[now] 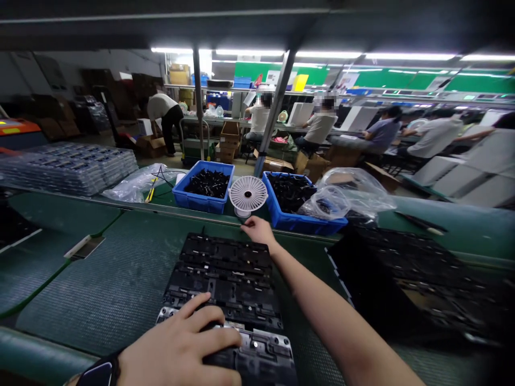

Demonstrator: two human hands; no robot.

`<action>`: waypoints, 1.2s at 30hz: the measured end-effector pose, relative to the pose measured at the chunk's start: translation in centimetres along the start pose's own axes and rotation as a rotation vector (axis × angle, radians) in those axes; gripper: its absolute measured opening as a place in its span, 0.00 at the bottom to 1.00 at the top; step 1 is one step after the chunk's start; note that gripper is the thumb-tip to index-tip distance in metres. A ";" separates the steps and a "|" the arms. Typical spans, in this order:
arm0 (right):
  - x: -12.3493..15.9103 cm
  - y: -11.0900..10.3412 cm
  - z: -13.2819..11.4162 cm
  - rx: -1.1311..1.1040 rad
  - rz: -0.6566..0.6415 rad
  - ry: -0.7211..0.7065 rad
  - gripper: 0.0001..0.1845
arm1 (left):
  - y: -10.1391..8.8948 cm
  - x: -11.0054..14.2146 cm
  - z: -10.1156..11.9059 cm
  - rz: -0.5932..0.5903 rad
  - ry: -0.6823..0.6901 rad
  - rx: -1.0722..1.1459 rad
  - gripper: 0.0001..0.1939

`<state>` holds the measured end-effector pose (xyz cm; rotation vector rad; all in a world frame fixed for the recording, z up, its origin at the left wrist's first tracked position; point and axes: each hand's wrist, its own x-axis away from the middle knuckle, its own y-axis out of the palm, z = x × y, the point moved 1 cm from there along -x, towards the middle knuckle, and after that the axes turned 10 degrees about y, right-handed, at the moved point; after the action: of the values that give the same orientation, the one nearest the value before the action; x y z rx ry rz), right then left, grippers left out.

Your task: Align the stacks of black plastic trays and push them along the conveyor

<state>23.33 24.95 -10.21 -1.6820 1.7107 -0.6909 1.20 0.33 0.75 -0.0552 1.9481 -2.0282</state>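
Observation:
My left hand [189, 343] lies with spread fingers on the near part of a black panel-like assembly [233, 268], which has slots, screws and a metallic strip across it. Beyond the panel's far edge reaches my right hand [259, 230], its thumb and fingertips pinched together. Whatever sits in that pinch is too small to make out. Just past those fingertips stands a small white fan [248, 195] on the ledge. Flanking the fan are a left blue bin [201, 202] and a right blue bin [306, 222], both filled with small black parts.
A green conveyor belt [100, 289] runs beneath the panel. More black assemblies [418, 289] are stacked at right. Clear plastic trays [72, 169], a plastic bag [132, 185], a yellow cutter [152, 190] and clear wrap [354, 190] lie along the ledge. Several people work behind a metal post [276, 110].

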 end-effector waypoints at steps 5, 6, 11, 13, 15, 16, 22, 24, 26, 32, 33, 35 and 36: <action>5.1 -7.0 -3.9 -0.244 0.099 0.004 0.17 | -1.1 0.0 0.6 -0.024 -0.030 0.124 0.17; 7.3 -8.3 -4.9 -0.292 0.080 -0.034 0.18 | -1.1 0.1 0.7 -0.015 -0.038 0.149 0.17; 20.5 -11.8 -7.6 -0.176 -0.079 -0.261 0.07 | -0.8 0.5 0.9 -0.017 -0.037 0.205 0.21; 24.8 -11.8 -7.5 -0.078 -0.178 -0.310 0.05 | -0.6 0.6 1.0 -0.003 -0.038 0.193 0.21; 27.5 -11.6 -6.9 0.002 -0.230 -0.350 0.06 | -0.6 0.6 1.0 0.013 -0.036 0.184 0.20; 28.4 -11.4 -6.7 0.036 -0.246 -0.375 0.08 | -0.5 0.6 1.0 0.015 -0.034 0.182 0.20; 29.2 -10.9 -7.0 0.178 -0.331 -0.373 0.11 | -0.5 0.7 1.2 0.008 -0.045 0.176 0.20; 28.9 -10.7 -7.6 0.188 -0.366 -0.366 0.11 | -0.5 0.7 1.2 -0.015 -0.043 0.183 0.20; 28.7 -10.6 -8.1 0.205 -0.374 -0.375 0.11 | -0.5 0.7 1.2 -0.034 -0.040 0.181 0.21; 28.9 -10.8 -7.6 0.276 -0.296 -0.454 0.11 | -0.7 0.8 1.6 0.004 -0.011 0.148 0.23; 29.0 -10.8 -7.2 0.284 -0.277 -0.475 0.13 | -0.7 0.8 1.8 0.002 -0.003 0.136 0.25; 29.2 -10.9 -6.5 0.303 -0.268 -0.513 0.19 | -0.6 0.8 2.2 -0.007 0.005 0.104 0.29; 29.3 -10.8 -6.1 0.314 -0.276 -0.526 0.21 | -0.4 0.8 2.4 -0.011 0.003 0.087 0.30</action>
<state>26.46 -5.16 -0.31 -1.6954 0.9662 -0.5390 0.93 -2.22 1.17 -0.0425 1.8634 -2.1188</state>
